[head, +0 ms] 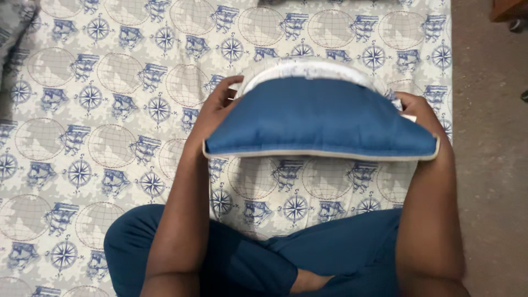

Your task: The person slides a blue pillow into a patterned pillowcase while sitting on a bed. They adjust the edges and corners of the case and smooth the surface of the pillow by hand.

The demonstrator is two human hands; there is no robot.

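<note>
A blue pillow [319, 118] with pale piping along its near edge is held up flat in front of me. Its far end shows a white patterned cover or inner cushion [308, 69] bunched in a curve. My left hand [217, 104] grips the pillow's left side, fingers curled over the top edge. On the opposite side, my right hand [421, 110] holds the pillow by its edge. Both forearms reach up from the bottom of the view.
I sit cross-legged in blue trousers [247, 258] on a bed sheet [110, 137] printed with globes, compasses and ships. A brownish floor [489, 137] runs along the right. A wooden furniture corner [509, 8] shows at top right.
</note>
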